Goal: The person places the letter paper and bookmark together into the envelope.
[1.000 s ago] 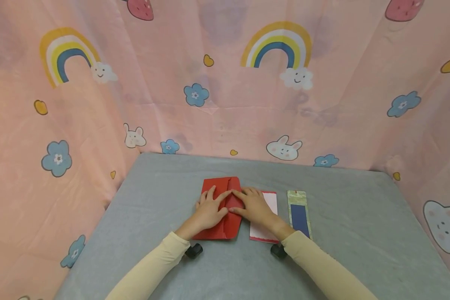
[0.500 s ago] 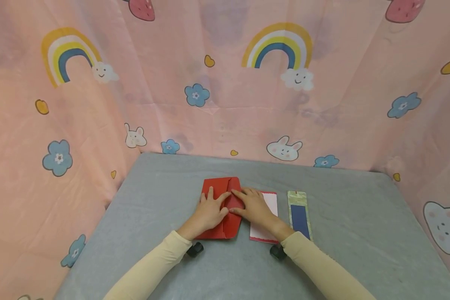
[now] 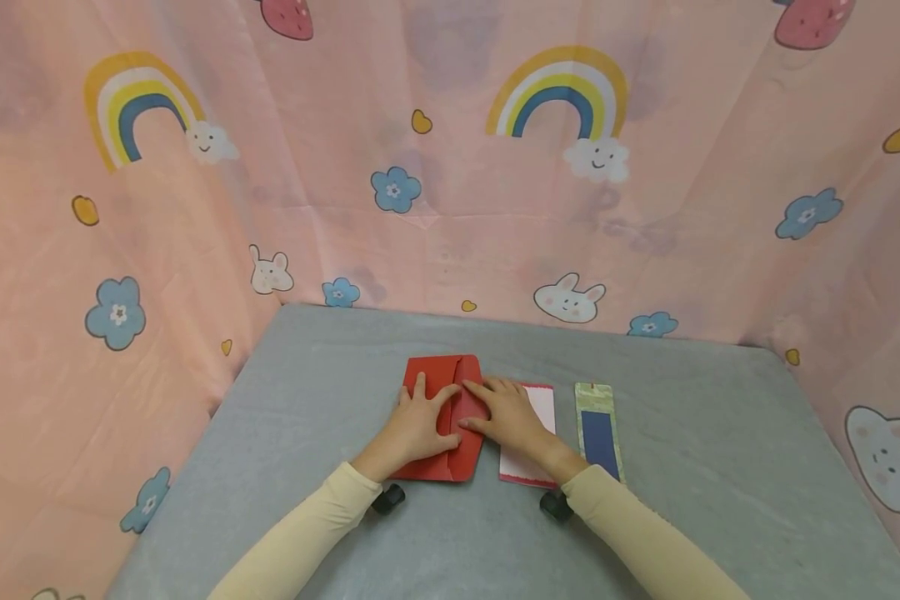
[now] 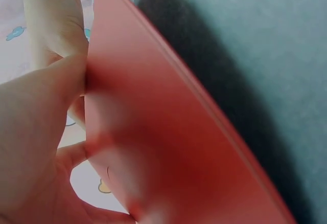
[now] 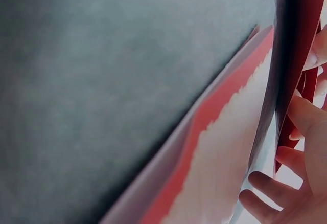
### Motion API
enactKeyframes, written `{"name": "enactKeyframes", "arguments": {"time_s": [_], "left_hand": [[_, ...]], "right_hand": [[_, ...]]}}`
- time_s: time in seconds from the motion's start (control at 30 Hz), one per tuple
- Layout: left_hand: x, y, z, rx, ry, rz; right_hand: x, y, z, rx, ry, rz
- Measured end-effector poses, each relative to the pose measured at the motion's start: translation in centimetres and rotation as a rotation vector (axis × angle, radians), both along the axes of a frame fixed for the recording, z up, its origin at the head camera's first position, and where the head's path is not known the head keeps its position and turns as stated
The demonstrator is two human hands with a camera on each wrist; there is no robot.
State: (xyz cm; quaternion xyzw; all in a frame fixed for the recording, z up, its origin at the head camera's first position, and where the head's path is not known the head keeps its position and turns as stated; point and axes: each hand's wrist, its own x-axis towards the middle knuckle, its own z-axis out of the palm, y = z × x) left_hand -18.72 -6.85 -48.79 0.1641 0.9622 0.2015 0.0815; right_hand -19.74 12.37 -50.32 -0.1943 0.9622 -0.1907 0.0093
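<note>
A red envelope lies flat on the table with its long flap side to the right. My left hand rests on it with spread fingers, index and thumb tips along the flap's edge. From the right, my right hand touches the flap with index finger and thumb; its other fingers lie by the envelope's right edge. The left wrist view shows the envelope's red surface close up beside the left fingers. Partly under the right hand and wrist is a white card with red edges, whose torn-looking red border shows in the right wrist view.
Right of the card lies a green-patterned strip with a dark blue panel, its lower end partly behind the right sleeve. All this stands on a grey cloth-covered table, with a pink printed curtain behind and at both sides.
My left thumb has slid down along the flap's edge, away from the index finger. The left fingers shifted slightly on the envelope. My right hand stays nearly still.
</note>
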Motion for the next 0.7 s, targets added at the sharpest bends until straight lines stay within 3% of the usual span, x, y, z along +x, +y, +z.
{"name": "enactKeyframes", "arguments": {"time_s": [0.7], "left_hand": [[0.3, 0.5, 0.19, -0.076, 0.023, -0.005]], "right_hand": [[0.11, 0.37, 0.1, -0.025, -0.02, -0.015]]}}
